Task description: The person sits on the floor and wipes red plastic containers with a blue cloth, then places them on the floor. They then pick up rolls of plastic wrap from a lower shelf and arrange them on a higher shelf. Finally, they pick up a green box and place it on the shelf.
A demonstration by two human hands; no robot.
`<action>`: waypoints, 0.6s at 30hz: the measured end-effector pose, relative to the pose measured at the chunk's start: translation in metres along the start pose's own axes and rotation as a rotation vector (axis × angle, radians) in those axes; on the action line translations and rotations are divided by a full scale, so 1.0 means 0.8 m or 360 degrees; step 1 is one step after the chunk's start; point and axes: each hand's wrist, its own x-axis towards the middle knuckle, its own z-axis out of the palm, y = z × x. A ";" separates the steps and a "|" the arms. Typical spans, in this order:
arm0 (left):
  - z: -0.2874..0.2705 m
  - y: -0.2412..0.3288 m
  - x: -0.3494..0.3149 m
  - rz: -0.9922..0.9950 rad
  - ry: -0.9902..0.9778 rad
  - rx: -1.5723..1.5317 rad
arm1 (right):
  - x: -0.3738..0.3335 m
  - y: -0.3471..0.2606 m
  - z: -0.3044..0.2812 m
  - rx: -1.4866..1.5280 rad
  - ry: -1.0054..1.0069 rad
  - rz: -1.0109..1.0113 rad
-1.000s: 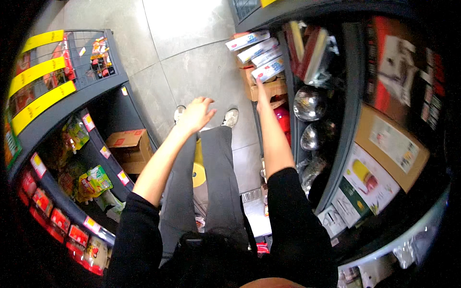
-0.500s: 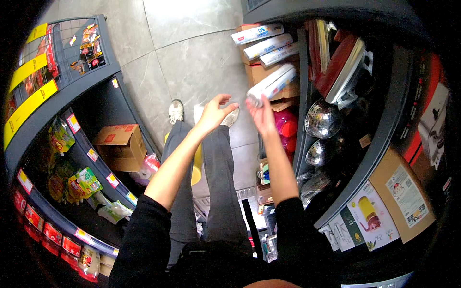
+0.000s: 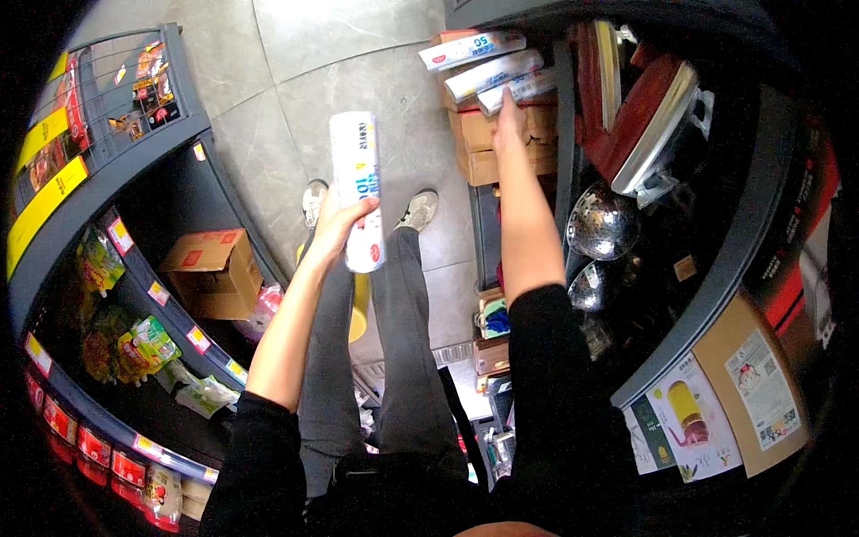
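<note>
My left hand (image 3: 339,219) is closed around a white tube-shaped pack (image 3: 355,152) with blue print, held upright in the picture above my legs. My right hand (image 3: 510,127) reaches to the right-hand shelf and has its fingers on the nearest of the similar packs (image 3: 534,85). That grip is partly hidden by the hand itself. Another white pack (image 3: 495,74) lies just beyond it, and a further one (image 3: 474,50) lies farthest off. They rest slanted on top of cardboard boxes (image 3: 474,143).
Dark shelving on the right holds perforated metal bowls (image 3: 601,221), red-brown boards (image 3: 640,116) and a brown carton (image 3: 752,385). To the left stands a shelf with an opened cardboard box (image 3: 210,273), bagged goods (image 3: 148,345) and yellow label strips (image 3: 49,192). Grey floor tiles (image 3: 331,80) lie between.
The white pack that was in my right hand is now in my left hand. My right hand has moved away to another pack on the boxes. My left hand has closed.
</note>
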 end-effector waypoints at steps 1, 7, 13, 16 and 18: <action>-0.006 -0.006 -0.005 0.0000 0.0037 0.0004 | 0.019 -0.003 0.014 0.0061 0.0061 0.0126; -0.023 -0.036 -0.038 -0.0034 0.0272 -0.0010 | 0.014 -0.013 0.025 -0.0392 0.0020 0.0040; -0.020 -0.014 -0.083 -0.0003 0.0237 0.0017 | -0.142 -0.002 -0.075 0.0595 -0.0695 0.0521; -0.028 0.017 -0.144 0.0061 0.0256 -0.0006 | -0.302 -0.027 -0.126 0.0417 -0.1068 0.0873; -0.039 0.043 -0.176 0.0110 0.0166 0.0030 | -0.386 -0.040 -0.168 0.0282 -0.1289 0.0748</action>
